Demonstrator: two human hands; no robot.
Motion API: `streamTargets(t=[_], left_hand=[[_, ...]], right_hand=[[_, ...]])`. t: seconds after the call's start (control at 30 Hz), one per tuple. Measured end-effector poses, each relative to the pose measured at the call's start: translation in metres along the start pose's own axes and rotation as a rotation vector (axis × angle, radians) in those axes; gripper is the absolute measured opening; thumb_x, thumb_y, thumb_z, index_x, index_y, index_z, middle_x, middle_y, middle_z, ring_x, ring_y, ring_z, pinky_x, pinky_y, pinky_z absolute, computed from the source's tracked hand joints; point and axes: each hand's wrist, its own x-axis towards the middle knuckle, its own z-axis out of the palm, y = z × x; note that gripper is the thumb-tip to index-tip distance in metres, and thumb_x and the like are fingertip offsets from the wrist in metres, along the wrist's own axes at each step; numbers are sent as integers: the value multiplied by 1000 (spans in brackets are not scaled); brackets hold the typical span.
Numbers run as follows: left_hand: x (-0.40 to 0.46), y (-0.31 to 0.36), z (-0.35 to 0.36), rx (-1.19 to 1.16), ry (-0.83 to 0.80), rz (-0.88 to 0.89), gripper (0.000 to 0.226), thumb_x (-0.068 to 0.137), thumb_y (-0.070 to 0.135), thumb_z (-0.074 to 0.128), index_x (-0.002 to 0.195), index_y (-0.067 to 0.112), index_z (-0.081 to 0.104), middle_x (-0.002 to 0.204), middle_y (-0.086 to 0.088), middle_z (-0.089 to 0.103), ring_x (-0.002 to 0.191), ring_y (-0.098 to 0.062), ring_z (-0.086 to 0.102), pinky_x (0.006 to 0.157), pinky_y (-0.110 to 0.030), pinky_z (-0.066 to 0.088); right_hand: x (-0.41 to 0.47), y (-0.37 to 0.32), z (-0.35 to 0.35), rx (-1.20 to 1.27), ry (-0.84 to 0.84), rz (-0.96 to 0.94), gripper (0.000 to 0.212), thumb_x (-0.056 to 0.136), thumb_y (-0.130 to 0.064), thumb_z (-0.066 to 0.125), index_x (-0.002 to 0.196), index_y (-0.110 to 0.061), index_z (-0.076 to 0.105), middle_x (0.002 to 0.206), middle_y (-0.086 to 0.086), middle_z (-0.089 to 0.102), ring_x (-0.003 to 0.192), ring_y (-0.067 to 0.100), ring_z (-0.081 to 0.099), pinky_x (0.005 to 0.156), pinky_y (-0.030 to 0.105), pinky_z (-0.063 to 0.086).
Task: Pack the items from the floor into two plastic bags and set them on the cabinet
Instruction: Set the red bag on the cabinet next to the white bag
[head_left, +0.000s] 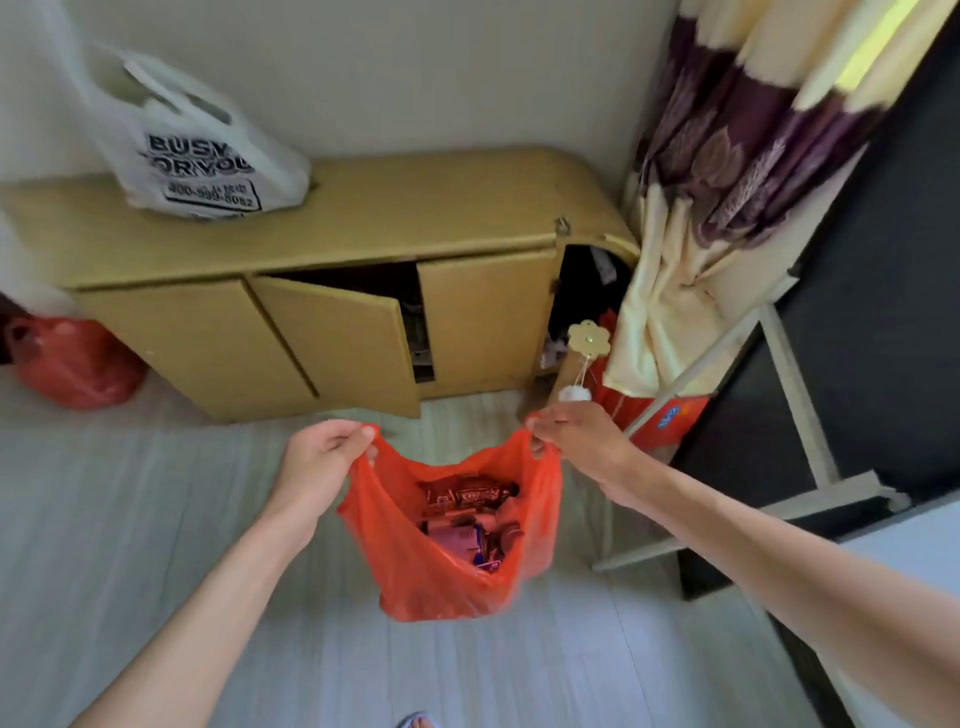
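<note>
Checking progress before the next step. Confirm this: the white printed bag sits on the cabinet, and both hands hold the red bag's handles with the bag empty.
Not empty. The head view shows the red bag, held by the left hand and right hand, with packaged items inside. The white printed bag does sit on the cabinet.

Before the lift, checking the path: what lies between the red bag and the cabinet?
Only bare floor, in the head view; one cabinet door hangs ajar above the red bag.
</note>
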Motion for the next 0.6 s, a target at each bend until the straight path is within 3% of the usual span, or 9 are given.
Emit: streamTargets(t=[0.17, 0.27, 0.43, 0.6], left_hand=[[53, 125, -55, -75, 45, 239, 15, 88, 8, 57, 76, 13, 64, 69, -5, 64, 60, -7, 60, 52, -5, 43], [96, 187, -85, -113, 65, 355, 11, 89, 8, 57, 81, 11, 64, 70, -4, 64, 52, 2, 60, 51, -5, 45], [174, 266, -129, -182, 67, 445, 10, 90, 8, 54, 92, 4, 64, 73, -6, 64, 54, 0, 62, 55, -11, 50], [248, 334, -145, -234, 68, 519, 12, 91, 6, 52, 85, 9, 62, 70, -4, 62, 49, 2, 60, 56, -15, 50]], right_hand=[[45, -151, -17, 37, 113, -179, 24, 89, -16, 57, 67, -8, 61, 61, 1, 59, 59, 14, 53, 66, 25, 41], [78, -227, -18, 47, 204, -274, 24, 85, -16, 60, 61, -12, 61, 55, -1, 59, 58, 15, 52, 62, 28, 38], [137, -324, -23, 121, 327, -369, 22, 79, -8, 60, 57, -10, 57, 57, 6, 55, 55, 19, 50, 54, 27, 36], [199, -390, -36, 179, 375, -423, 23, 83, -8, 60, 60, -9, 60, 60, 8, 57, 59, 22, 52, 62, 31, 40]])
